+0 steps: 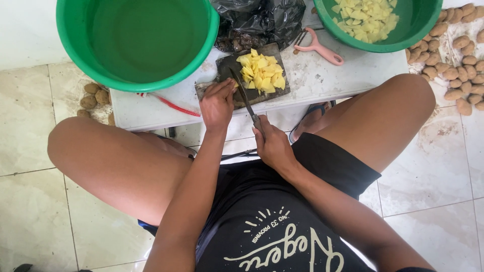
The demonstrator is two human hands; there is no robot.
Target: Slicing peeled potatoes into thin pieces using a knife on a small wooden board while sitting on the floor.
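My right hand point(272, 143) grips the handle of a dark kitchen knife point(243, 93), its blade lying across a small dark cutting board point(275, 53) on a low white table point(322, 78). A pile of yellow cut potato pieces point(262, 73) rests on the board to the right of the blade. My left hand point(217, 103) presses on the board's near left edge, fingertips next to the blade and the pieces.
A large green basin of water point(138, 43) stands at the left. Another green basin point(418, 30) at the right holds cut potato. Between them lies a black plastic bag point(257, 20); a pink peeler point(322, 50) and red tool point(171, 105) are nearby. Whole potatoes point(459, 60) lie on the floor.
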